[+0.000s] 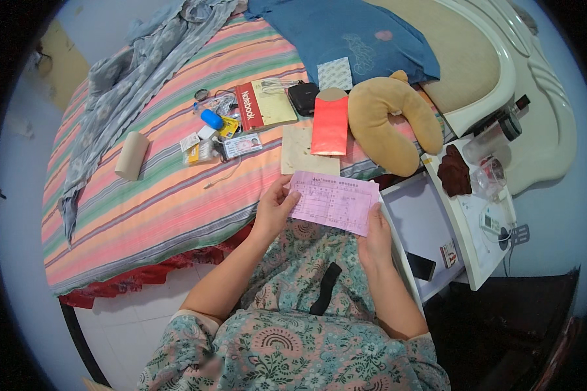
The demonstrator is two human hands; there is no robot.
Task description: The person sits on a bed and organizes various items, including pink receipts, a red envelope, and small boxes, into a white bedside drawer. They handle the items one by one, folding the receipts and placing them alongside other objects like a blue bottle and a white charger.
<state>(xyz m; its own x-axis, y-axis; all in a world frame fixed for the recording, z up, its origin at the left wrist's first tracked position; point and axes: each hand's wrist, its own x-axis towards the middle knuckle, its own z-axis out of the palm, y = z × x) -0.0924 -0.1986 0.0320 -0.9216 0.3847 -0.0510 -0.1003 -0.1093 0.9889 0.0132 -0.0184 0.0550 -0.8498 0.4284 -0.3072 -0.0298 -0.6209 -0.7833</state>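
A pink printed paper slip (332, 203) is stretched between my two hands above my lap. My left hand (277, 203) pinches its left edge, thumb on top. At the slip's right edge my right hand (376, 236) grips it, fingers mostly behind the paper. Just beyond the slip, on the striped bed, lie a red envelope (330, 127) and a cream paper sheet (300, 148) partly beneath it. To the left of these are a notebook (267, 104) with a red spine, a photo card (243, 145) and a blue oval case (211, 118).
A tan neck pillow (391, 120) lies right of the envelope. An open drawer (417, 202) at my right holds a black phone (420, 266). The white nightstand (486, 251) bears a dark brown cloth (454, 171) and a clear bottle (492, 138). A beige roll (132, 156) rests at left.
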